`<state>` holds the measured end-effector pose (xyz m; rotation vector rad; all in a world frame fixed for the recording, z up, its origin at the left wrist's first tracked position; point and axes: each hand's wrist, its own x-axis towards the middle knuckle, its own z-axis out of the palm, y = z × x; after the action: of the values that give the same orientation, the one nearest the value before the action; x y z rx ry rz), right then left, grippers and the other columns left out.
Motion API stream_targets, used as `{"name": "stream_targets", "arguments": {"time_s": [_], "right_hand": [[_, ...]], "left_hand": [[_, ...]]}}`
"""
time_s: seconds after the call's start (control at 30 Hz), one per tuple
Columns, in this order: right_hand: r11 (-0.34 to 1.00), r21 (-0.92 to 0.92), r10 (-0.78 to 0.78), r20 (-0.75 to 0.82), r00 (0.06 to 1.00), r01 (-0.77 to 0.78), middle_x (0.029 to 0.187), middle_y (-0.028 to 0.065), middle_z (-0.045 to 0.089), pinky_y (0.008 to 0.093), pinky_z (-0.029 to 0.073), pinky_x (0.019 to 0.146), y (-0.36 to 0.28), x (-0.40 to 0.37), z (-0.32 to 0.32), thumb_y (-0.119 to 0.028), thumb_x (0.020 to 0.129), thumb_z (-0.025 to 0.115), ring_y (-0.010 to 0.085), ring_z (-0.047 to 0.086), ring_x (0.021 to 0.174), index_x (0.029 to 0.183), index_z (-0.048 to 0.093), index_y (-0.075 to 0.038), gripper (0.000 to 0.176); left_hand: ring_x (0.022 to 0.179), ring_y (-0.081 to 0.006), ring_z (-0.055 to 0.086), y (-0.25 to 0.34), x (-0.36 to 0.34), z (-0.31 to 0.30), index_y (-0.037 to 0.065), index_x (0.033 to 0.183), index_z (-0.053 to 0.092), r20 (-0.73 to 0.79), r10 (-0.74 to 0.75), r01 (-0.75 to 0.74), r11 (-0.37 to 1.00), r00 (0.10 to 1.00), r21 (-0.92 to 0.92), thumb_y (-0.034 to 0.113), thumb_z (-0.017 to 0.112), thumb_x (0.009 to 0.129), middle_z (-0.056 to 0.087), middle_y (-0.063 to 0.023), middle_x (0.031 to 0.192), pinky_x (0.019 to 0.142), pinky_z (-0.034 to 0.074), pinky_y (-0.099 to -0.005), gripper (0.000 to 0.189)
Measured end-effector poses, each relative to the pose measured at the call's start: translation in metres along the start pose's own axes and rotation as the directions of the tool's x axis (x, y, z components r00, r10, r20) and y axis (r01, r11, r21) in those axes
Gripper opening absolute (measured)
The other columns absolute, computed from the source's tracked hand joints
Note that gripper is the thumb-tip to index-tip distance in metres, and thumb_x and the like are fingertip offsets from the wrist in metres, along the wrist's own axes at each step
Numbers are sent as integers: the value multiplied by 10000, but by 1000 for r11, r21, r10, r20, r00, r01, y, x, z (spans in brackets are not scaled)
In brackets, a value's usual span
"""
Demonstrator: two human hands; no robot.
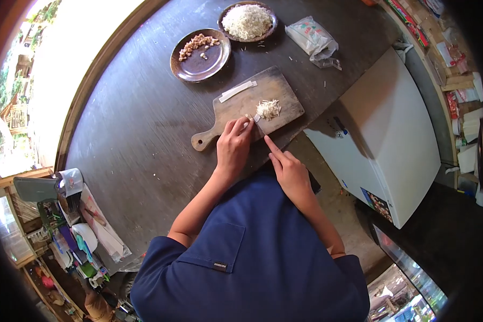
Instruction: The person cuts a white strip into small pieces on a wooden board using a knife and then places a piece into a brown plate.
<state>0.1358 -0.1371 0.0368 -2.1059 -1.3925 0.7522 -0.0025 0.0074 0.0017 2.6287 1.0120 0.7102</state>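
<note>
A wooden cutting board [236, 112] with a round-holed handle lies on the dark table. On it are a long white strip of food [238, 92] and a small heap of thin pale shreds [269, 109]. My left hand [234, 146] is closed, its fingertips pressing a small white piece [248, 117] onto the board beside the knife blade. My right hand [291, 170] is wrapped around a knife [260, 125], index finger stretched along its back. The knife's handle is hidden in that hand. Its blade meets the board between the white piece and the heap.
Past the board stand a brown plate [201, 68] with small brown chunks and a bowl [274, 28] heaped with pale shreds. A plastic bag [313, 40] lies to their right. A white chest freezer [392, 134] borders the table's right edge; utensils [72, 198] crowd the left.
</note>
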Motion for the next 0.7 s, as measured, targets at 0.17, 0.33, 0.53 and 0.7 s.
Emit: {"name": "stream_targets", "arguments": {"time_s": [0.17, 0.33, 0.53, 0.7], "right_hand": [[999, -22, -31, -36, 999, 31, 825, 157, 616, 520, 578, 643, 2, 1, 3, -335, 1095, 564, 410, 684, 722, 1586, 472, -433, 509], [1000, -17, -4, -36, 999, 3, 814, 149, 606, 516, 591, 653, -5, -1, -6, -339, 1096, 561, 410, 686, 724, 1585, 471, -440, 507], [1000, 5, -25, -44, 999, 25, 837, 160, 643, 515, 591, 657, 8, 8, 9, -333, 1094, 567, 415, 693, 735, 1587, 466, -439, 514], [998, 53, -37, -47, 998, 39, 825, 164, 647, 511, 588, 653, 1, 7, 2, -316, 1086, 586, 417, 696, 737, 1573, 492, -427, 508]], "left_hand": [[1104, -257, 669, 5, -4, -1, 59, 1233, 741, 12, -8, 8, 1000, 1000, 9, 33, 726, 834, 690, -49, 1220, 895, 593, -378, 400], [1123, -264, 666, 3, -4, 0, 53, 1238, 739, 4, 28, -28, 1000, 1000, 13, 36, 727, 835, 685, -58, 1237, 900, 594, -382, 404], [1127, -278, 664, 6, -6, 0, 47, 1248, 735, 3, 25, -25, 999, 1000, 26, 32, 708, 861, 667, -82, 1251, 898, 597, -389, 388], [1142, -288, 654, 2, -9, 1, 39, 1272, 726, 0, 9, -9, 1000, 1000, -6, 16, 712, 861, 651, -94, 1253, 896, 595, -396, 412]]}}
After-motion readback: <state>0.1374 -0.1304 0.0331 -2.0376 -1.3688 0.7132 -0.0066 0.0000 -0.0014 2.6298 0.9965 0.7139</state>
